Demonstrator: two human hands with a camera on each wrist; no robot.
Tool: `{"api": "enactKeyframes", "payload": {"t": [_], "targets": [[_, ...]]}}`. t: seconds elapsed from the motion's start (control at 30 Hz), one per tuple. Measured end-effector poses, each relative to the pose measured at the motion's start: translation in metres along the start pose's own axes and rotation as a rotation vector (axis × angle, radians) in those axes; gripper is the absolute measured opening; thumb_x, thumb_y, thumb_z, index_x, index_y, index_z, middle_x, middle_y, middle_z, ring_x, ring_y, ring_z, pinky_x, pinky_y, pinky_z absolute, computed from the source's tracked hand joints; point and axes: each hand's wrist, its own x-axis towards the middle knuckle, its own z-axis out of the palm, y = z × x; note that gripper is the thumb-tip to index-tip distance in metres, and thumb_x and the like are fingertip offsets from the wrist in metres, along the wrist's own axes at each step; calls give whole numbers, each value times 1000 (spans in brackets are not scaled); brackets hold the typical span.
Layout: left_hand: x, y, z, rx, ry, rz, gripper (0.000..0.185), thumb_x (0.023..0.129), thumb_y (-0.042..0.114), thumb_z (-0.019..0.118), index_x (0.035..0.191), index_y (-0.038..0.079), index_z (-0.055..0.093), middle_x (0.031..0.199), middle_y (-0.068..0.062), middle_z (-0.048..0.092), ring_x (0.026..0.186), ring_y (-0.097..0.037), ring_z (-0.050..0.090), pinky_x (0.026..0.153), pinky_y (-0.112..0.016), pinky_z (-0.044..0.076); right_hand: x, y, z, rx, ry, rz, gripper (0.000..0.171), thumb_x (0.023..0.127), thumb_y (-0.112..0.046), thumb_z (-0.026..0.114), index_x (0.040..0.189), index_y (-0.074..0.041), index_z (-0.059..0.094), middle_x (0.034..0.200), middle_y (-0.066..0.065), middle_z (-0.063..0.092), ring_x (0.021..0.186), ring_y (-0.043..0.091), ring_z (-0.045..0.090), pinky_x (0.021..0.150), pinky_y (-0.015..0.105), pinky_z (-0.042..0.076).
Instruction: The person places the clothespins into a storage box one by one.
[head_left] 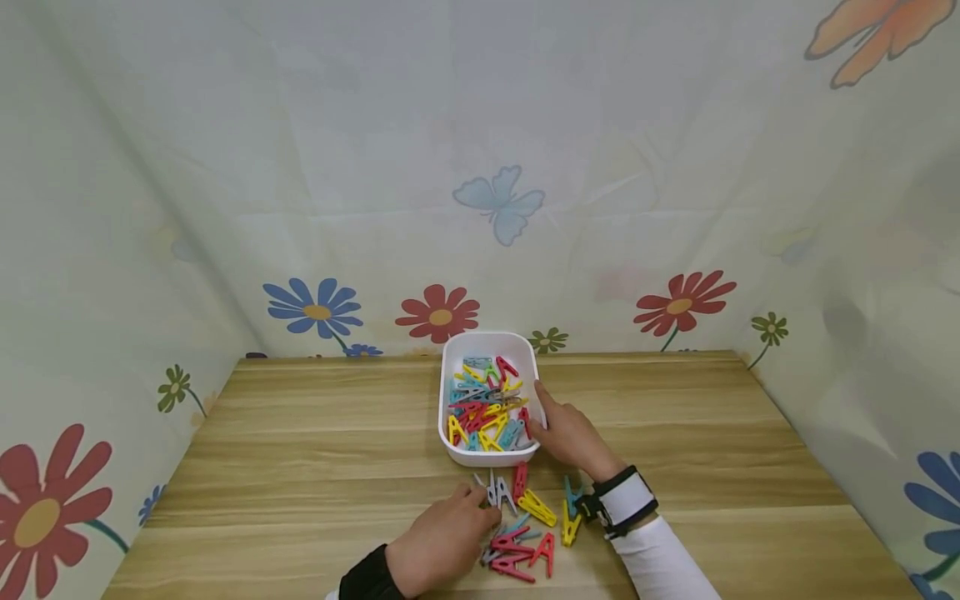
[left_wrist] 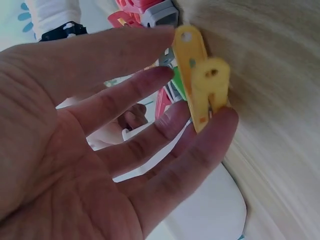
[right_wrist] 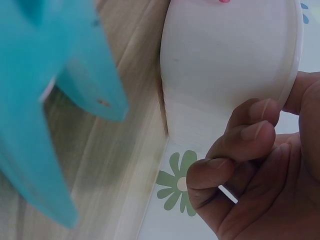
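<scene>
A white tub [head_left: 487, 340] holding several coloured clothes pegs stands at the middle of the wooden table. My right hand [head_left: 551, 421] grips its right rim, thumb over the edge and fingers curled against the outer wall [right_wrist: 225, 75]. Several more pegs [head_left: 525, 533] lie loose on the table in front of the tub. My left hand [head_left: 480, 500] reaches into this pile with fingers stretched out. In the left wrist view a fingertip [left_wrist: 220, 125] touches a yellow peg [left_wrist: 202, 80]. A blue peg [right_wrist: 55, 100] lies close to my right wrist.
Flowered cloth walls stand behind and on both sides of the table [head_left: 300, 433]. Bare wood stretches left and right of the tub. A black-and-white wristband [head_left: 622, 500] sits on my right wrist.
</scene>
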Motion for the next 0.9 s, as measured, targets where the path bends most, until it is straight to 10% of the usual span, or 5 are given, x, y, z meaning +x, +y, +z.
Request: {"api": "enactKeyframes", "payload": {"t": [0.9], "targets": [[-1, -4, -5, -56, -24, 57, 29, 82, 14, 76, 108, 27, 70, 108, 8, 57, 98, -8, 48, 77, -24, 48, 1, 1, 1, -9, -10, 5, 70, 97, -25, 59, 155, -4, 26, 67, 5, 49, 57, 17, 47, 52, 30, 35]]}}
